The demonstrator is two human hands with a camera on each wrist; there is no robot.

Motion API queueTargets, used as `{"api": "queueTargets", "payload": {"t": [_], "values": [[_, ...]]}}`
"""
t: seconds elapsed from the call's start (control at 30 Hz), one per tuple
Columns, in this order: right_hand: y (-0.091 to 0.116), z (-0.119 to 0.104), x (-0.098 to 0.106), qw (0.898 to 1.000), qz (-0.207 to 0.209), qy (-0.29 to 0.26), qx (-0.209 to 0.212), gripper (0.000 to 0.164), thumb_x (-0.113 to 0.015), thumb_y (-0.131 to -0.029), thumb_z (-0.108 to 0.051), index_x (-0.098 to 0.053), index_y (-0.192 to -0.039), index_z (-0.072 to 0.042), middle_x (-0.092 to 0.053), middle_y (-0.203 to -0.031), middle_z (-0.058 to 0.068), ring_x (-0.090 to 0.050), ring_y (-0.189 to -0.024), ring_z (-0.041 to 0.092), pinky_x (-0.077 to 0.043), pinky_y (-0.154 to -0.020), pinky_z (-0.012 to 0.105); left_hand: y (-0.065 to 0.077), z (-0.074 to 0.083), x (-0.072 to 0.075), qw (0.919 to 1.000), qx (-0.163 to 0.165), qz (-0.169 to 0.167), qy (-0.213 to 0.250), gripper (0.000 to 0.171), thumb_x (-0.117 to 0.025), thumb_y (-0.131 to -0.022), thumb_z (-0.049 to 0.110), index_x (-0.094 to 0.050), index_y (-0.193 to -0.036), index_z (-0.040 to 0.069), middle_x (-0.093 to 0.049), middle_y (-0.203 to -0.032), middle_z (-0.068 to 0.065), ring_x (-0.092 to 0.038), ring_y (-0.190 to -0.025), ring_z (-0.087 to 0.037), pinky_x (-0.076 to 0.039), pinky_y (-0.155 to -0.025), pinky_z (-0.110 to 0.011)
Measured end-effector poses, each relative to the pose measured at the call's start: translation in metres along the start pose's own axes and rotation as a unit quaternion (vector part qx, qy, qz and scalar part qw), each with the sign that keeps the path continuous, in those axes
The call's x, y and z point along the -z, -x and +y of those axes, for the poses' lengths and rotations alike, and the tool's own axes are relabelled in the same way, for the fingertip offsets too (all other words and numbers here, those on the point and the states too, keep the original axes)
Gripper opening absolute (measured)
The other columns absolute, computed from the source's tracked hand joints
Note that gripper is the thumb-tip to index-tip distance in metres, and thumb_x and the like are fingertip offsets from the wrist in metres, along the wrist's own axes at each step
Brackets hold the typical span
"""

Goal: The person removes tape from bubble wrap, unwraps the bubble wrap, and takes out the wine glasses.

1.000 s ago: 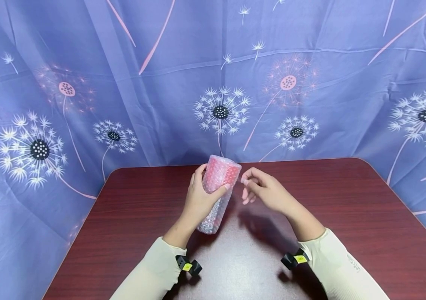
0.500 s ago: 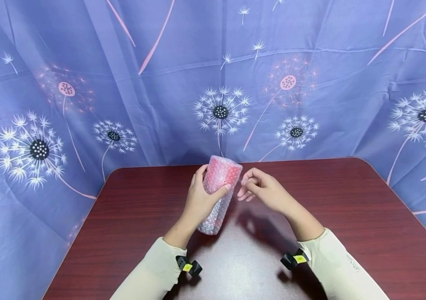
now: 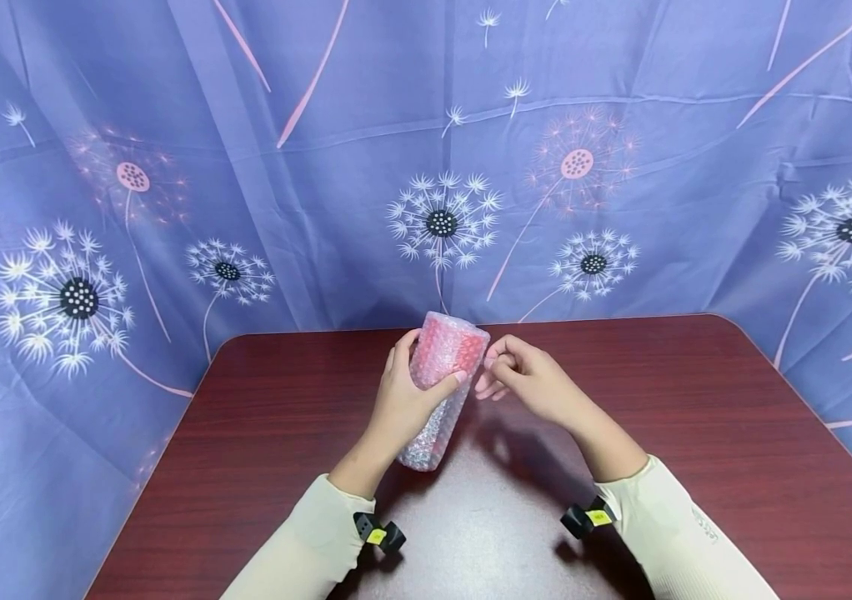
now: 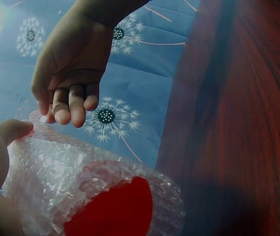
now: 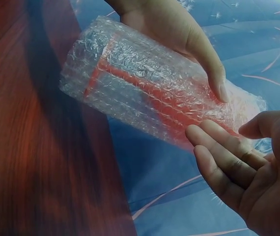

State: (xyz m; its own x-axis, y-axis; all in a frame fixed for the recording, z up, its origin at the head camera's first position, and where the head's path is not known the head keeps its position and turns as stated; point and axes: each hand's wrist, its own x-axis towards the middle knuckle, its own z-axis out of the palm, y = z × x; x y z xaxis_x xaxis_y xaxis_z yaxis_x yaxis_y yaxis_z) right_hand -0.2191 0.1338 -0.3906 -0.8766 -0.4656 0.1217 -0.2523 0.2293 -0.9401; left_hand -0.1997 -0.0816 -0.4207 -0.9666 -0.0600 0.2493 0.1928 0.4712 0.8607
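A tall bubble-wrapped package (image 3: pixel 441 354), with red showing through the clear wrap, leans to the right above the table in the head view. My left hand (image 3: pixel 403 400) grips its side, thumb across the front and fingers behind it. At the upper right edge of the package, my right hand (image 3: pixel 527 379) has its thumb and index finger brought together. A tiny whitish strip (image 4: pixel 43 119) shows at those fingertips in the left wrist view. The other fingers are loosely bent beside the bubble wrap (image 5: pixel 145 73). In the left wrist view, a red end (image 4: pixel 113 209) shows through an opening in the wrap.
The dark red wooden table (image 3: pixel 696 400) spreads beneath both hands. A blue curtain with dandelion prints (image 3: pixel 351 208) hangs behind its far edge and at both sides. A black camera (image 3: pixel 379 533) is strapped at the left wrist, another black camera (image 3: pixel 587 518) at the right.
The package has shifted slightly rightward, toward my right hand, along with my left hand. The lower fingers of my right hand have moved a little left and up.
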Motion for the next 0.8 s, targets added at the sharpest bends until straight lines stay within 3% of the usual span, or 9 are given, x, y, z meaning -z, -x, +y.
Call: {"api": "queueTargets", "payload": {"t": [0.47, 0.8], "values": [[0.0004, 0.0011, -0.0012, 1.000, -0.010, 0.012, -0.003, 0.022, -0.044, -0.107, -0.010, -0.053, -0.116, 0.008, -0.073, -0.096, 0.023, -0.074, -0.088, 0.038, -0.061, -0.079, 0.045, 0.0024, 0.0011, -0.0013, 0.9999, -0.006, 0.008, -0.013, 0.091, -0.083, -0.077, 0.048, -0.038, -0.151, 0.021, -0.049, -0.146, -0.005, -0.055, -0.127, -0.028, -0.049, -0.103, -0.050], [-0.0016, 0.0027, -0.0032, 0.999, 0.013, 0.026, -0.012, 0.018, -0.052, -0.105, -0.016, -0.057, -0.106, 0.001, -0.074, -0.086, 0.017, -0.076, -0.080, 0.030, -0.062, -0.073, 0.039, 0.0019, 0.0032, 0.0006, 0.9999, 0.003, 0.011, -0.011, 0.090, -0.083, -0.078, 0.048, -0.037, -0.152, 0.024, -0.047, -0.148, -0.005, -0.054, -0.128, -0.028, -0.048, -0.103, -0.050]]}}
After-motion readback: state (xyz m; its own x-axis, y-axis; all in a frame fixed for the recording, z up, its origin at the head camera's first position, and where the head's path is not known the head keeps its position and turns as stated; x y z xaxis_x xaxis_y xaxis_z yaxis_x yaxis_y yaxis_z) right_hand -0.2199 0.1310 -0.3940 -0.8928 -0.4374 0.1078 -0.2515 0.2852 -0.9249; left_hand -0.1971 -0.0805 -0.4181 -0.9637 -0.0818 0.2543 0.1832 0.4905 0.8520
